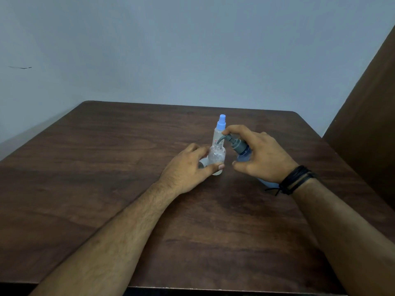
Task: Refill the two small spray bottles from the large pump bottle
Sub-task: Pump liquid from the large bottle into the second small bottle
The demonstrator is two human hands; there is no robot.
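Open spray bottle (216, 157) stands between hands (188, 167) gripping it.

Plain room — wooden table (106, 167), bare wall (149, 50)

Spray bottle (218, 136) label: print illegible.

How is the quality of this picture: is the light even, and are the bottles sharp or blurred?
Head view: dim, bluish, even light with no hard shadows or glare; the table edges bow from wide-angle distortion; the open small bottle and the blue-capped spray bottle look soft, its label unreadable; the pump bottle is mostly hidden by the right hand; the left hand is fairly sharp.
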